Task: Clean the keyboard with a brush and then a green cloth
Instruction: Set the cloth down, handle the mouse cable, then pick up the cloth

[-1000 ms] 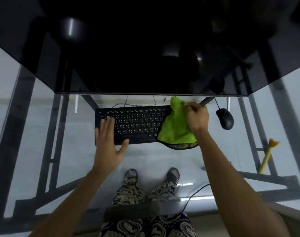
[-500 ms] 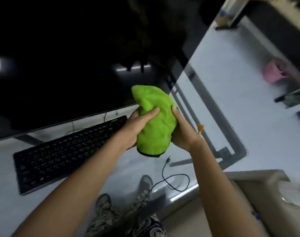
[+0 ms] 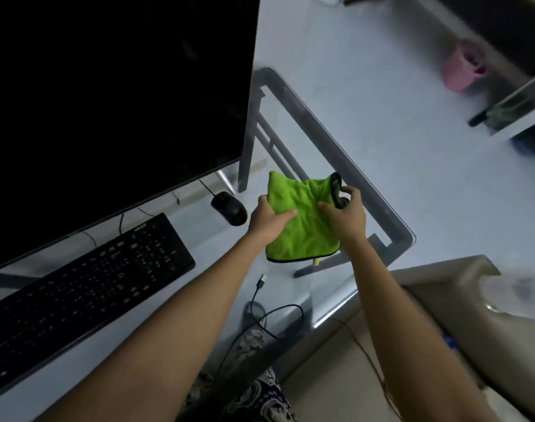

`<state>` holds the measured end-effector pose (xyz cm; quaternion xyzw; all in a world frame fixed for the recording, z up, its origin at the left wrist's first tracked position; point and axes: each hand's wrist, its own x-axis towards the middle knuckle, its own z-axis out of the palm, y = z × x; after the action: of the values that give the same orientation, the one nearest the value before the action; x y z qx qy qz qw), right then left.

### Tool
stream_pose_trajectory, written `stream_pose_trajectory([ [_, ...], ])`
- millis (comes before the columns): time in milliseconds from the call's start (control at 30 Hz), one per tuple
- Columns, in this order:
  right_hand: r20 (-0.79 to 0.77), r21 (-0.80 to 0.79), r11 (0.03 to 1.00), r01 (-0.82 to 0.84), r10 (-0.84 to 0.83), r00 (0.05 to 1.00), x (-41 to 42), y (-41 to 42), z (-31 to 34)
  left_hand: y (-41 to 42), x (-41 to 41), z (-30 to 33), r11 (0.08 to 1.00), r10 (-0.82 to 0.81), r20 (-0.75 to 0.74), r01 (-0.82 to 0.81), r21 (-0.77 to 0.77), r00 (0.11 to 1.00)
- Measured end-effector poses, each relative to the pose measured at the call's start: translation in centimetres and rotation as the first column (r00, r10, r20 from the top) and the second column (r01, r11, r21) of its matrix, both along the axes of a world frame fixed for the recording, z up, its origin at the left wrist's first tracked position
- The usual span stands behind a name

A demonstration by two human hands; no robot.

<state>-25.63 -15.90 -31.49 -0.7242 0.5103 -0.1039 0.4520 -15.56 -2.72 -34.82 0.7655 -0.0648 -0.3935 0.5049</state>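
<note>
Both hands hold the cloth (image 3: pixel 299 220) in the air above the desk's (image 3: pixel 217 248) right end, apart from the keyboard (image 3: pixel 77 287). L hand (image 3: pixel 267 222): fingers curled round cloth's left edge, thumb on top. R hand (image 3: pixel 346 216): fingers pinch cloth's right side near its black trim. Mouse (image 3: pixel 229 207) sits just left of L hand, below the monitor (image 3: pixel 107 102). USB cable (image 3: pixel 260 296) lies on desk near the arms.

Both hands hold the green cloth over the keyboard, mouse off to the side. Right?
Not over the keyboard. The head view shows both the left hand and right hand holding the green cloth near the desk's right end, beyond the mouse; the keyboard lies uncovered to the left.
</note>
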Motion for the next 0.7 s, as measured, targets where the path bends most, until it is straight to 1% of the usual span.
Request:
stream_pose_trajectory([
  [67, -0.074, -0.024, 0.997, -0.079, 0.077, 0.994, 0.3, -0.7, -1.6, -0.6, -0.4, -1.3, 0.992, -0.093, 0.131, 0.08, 0.1, 0.987],
  [167, -0.193, -0.089, 0.981, -0.172, 0.152, 0.969, 0.7, -1.3, -3.3, -0.6, -0.9, -2.7, 0.958, -0.246, 0.334, 0.176, 0.226, 0.91],
  [233, -0.281, -0.155, 0.974, -0.168, 0.119, 0.952, 0.8, -0.9, -3.8, -0.1, -1.3, -2.9, 0.939, -0.305, 0.43, 0.194, 0.284, 0.85],
  [267, -0.325, -0.228, 0.961, -0.159, 0.079, 0.942, 0.9, -0.6, -3.8, 0.1, -1.5, -2.6, 0.933, -0.324, 0.47, 0.195, 0.303, 0.821],
  [300, -0.342, -0.321, 0.931, -0.173, 0.056, 0.938, 1.3, 0.1, -3.7, 0.7, -1.4, -2.1, 0.935, -0.322, 0.502, 0.186, 0.301, 0.803],
  [333, -0.325, -0.417, 0.886, -0.204, 0.064, 0.943, 1.9, 1.2, -3.3, 1.7, -1.2, -1.4, 0.945, -0.301, 0.535, 0.172, 0.278, 0.789],
  [367, -0.283, -0.502, 0.83, -0.244, 0.109, 0.953, 2.7, 2.7, -2.8, 3.2, -0.9, -0.5, 0.959, -0.265, 0.567, 0.154, 0.236, 0.78],
  [433, -0.174, -0.627, 0.704, -0.334, 0.291, 0.941, 4.5, 6.6, -2.0, 7.4, -0.4, 1.3, 0.986, -0.161, 0.626, 0.099, 0.133, 0.763],
  [500, -0.09, -0.673, 0.599, -0.434, 0.516, 0.852, 6.0, 11.5, -1.7, 13.0, -0.3, 2.5, 0.996, -0.068, 0.689, 0.006, 0.091, 0.722],
  [567, -0.057, -0.626, 0.516, -0.585, 0.718, 0.693, 6.5, 16.4, -1.9, 18.9, -0.5, 2.5, 0.987, 0.006, 0.718, -0.121, 0.11, 0.696],
  [633, -0.091, -0.523, 0.388, -0.759, 0.86, 0.502, 6.5, 20.5, -2.4, 24.9, -0.6, 1.8, 0.954, 0.061, 0.706, -0.249, 0.167, 0.706],
  [667, -0.125, -0.464, 0.327, -0.824, 0.896, 0.426, 6.5, 22.3, -2.9, 28.0, -0.6, 1.2, 0.932, 0.071, 0.698, -0.298, 0.209, 0.713],
  [700, -0.17, -0.408, 0.282, -0.868, 0.911, 0.376, 6.4, 23.8, -3.5, 31.0, -0.5, 0.7, 0.908, 0.07, 0.689, -0.332, 0.256, 0.722],
])
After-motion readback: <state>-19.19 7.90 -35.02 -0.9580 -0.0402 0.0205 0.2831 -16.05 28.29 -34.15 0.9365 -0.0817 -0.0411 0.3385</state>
